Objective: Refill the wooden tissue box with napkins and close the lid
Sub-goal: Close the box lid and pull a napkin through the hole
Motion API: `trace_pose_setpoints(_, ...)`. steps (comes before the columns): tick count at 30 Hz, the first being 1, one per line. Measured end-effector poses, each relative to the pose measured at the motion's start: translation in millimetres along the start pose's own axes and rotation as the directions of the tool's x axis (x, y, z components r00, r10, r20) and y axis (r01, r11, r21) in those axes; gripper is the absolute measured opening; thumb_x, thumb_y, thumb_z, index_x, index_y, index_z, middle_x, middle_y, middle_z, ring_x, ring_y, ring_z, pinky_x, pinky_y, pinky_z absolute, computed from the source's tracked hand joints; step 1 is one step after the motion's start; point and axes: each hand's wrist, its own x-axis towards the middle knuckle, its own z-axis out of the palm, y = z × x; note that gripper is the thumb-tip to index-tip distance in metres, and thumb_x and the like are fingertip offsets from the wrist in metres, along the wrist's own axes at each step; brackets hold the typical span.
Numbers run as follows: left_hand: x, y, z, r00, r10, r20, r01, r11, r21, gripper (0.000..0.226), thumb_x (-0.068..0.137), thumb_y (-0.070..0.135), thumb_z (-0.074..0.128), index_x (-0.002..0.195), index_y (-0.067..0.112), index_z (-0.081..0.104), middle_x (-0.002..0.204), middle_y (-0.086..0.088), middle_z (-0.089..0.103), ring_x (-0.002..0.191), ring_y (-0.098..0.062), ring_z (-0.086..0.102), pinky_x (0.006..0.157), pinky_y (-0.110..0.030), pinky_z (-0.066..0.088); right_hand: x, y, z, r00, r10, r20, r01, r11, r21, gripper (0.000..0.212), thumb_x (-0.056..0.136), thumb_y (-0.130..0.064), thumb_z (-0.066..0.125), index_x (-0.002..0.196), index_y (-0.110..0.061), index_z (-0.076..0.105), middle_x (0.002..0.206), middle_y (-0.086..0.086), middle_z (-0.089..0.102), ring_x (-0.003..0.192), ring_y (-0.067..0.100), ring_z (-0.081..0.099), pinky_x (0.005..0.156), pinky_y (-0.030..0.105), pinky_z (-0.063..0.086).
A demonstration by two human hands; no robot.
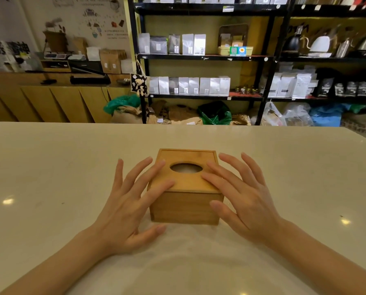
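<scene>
Wooden tissue box [186, 206] on worktop [50, 167], lid [188, 182] on; my left hand [129, 207] and right hand [241, 201] flat, fingers spread, resting on lid.

The tissue box [186, 206] is smooth matt wood; the counter [50, 167] is glossy, pale stone-like.

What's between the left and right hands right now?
In the head view, the wooden tissue box sits between the left hand and the right hand, lid on, fingertips of both resting on the lid beside its oval opening.
</scene>
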Motion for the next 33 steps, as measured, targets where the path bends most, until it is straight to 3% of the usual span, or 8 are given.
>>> trace_pose_setpoints(8, 0.2, -3.7, 1.1, 1.000, 0.006, 0.021, -0.005, 0.997, -0.079, 0.060, 0.087, 0.060, 0.020, 0.137, 0.029, 0.030, 0.146, -0.003, 0.031, 0.140, -0.022, 0.022, 0.110, -0.063, 0.005, 0.5, 1.9, 2.2, 1.000, 0.008, 0.006, -0.008, 1.000, 0.014, 0.052, 0.096, -0.040, 0.027, 0.113, -0.010, 0.065, 0.119, 0.007, 0.067, 0.123, 0.022, 0.044, 0.113, 0.043, 0.020)
trace_pose_setpoints(13, 15.6, -7.1, -11.1, 0.996, -0.061, -0.066, 0.043, 0.970, -0.241, 0.055, 0.089, 0.057, 0.020, 0.126, 0.023, 0.044, 0.126, 0.014, 0.049, 0.124, -0.003, 0.042, 0.117, -0.040, 0.011, 15.7, 6.2, -1.9, 0.999, 0.039, -0.016, -0.038, 0.994, 0.107, 0.050, 0.097, -0.037, 0.026, 0.093, -0.014, 0.070, 0.096, 0.000, 0.073, 0.107, 0.017, 0.052, 0.109, 0.040, 0.025)
trace_pose_setpoints(16, 33.8, -11.7, -25.4, 0.984, -0.149, -0.098, 0.094, 0.900, -0.426, 0.046, 0.089, 0.058, 0.024, 0.110, 0.029, 0.054, 0.103, 0.015, 0.062, 0.101, -0.001, 0.057, 0.095, -0.028, 0.041, 34.2, 8.6, -5.1, 0.992, 0.126, -0.007, -0.123, 0.980, 0.154, 0.041, 0.094, -0.035, 0.034, 0.088, -0.017, 0.070, 0.079, -0.004, 0.072, 0.091, 0.009, 0.054, 0.107, 0.037, 0.024)
trace_pose_setpoints(19, 54.9, -16.3, -34.9, 0.966, -0.233, -0.115, 0.160, 0.881, -0.445, 0.030, 0.085, 0.052, 0.038, 0.095, 0.034, 0.059, 0.087, 0.023, 0.062, 0.089, -0.001, 0.059, 0.072, -0.020, 0.048, 54.2, 10.8, -6.4, 0.979, 0.179, 0.094, -0.193, 0.964, 0.182, 0.027, 0.087, -0.033, 0.046, 0.093, -0.021, 0.069, 0.080, -0.005, 0.070, 0.089, 0.008, 0.054, 0.103, 0.038, 0.031)
trace_pose_setpoints(22, 67.0, -23.9, -32.5, 0.972, -0.235, 0.007, 0.219, 0.893, -0.393, 0.040, 0.074, 0.060, 0.043, 0.108, 0.040, 0.051, 0.107, 0.027, 0.054, 0.106, 0.008, 0.048, 0.085, -0.007, 0.035, 76.6, 12.5, -10.1, 0.945, 0.137, 0.297, -0.199, 0.962, 0.189, 0.029, 0.084, -0.039, 0.047, 0.094, -0.026, 0.070, 0.108, -0.005, 0.067, 0.112, 0.015, 0.048, 0.097, 0.038, 0.037)
trace_pose_setpoints(26, 66.0, -34.6, -19.3, 0.938, -0.206, 0.280, 0.291, 0.906, -0.307, 0.083, 0.060, 0.082, 0.037, 0.134, 0.046, 0.027, 0.145, 0.029, 0.013, 0.135, 0.009, 0.002, 0.111, -0.024, 0.011, 105.0, 12.9, -12.1, 0.837, 0.030, 0.546, -0.112, 0.987, 0.118, 0.022, 0.085, -0.042, 0.054, 0.096, -0.033, 0.071, 0.147, -0.011, 0.038, 0.139, 0.010, 0.014, 0.113, 0.034, 0.008)
trace_pose_setpoints(29, 65.0, -38.9, -13.8, 0.869, -0.209, 0.449, 0.344, 0.907, -0.243, 0.098, 0.047, 0.094, 0.024, 0.133, 0.053, 0.003, 0.145, 0.031, -0.015, 0.129, 0.014, -0.027, 0.113, -0.031, -0.010, 119.3, 12.8, -6.4, 0.737, -0.045, 0.675, -0.055, 0.990, 0.126, 0.020, 0.083, -0.042, 0.058, 0.097, -0.036, 0.071, 0.155, -0.013, 0.018, 0.142, 0.009, -0.005, 0.114, 0.038, -0.008)
trace_pose_setpoints(33, 65.7, -38.1, -15.0, 0.816, -0.201, 0.543, 0.366, 0.906, -0.214, 0.099, 0.041, 0.096, 0.018, 0.126, 0.057, -0.015, 0.139, 0.033, -0.030, 0.124, 0.012, -0.037, 0.108, -0.031, -0.020, 129.7, 9.4, 6.2, 0.628, -0.128, 0.768, 0.049, 0.991, 0.124, 0.022, 0.085, -0.042, 0.055, 0.099, -0.036, 0.071, 0.157, -0.010, 0.007, 0.142, 0.013, -0.013, 0.113, 0.041, -0.015)
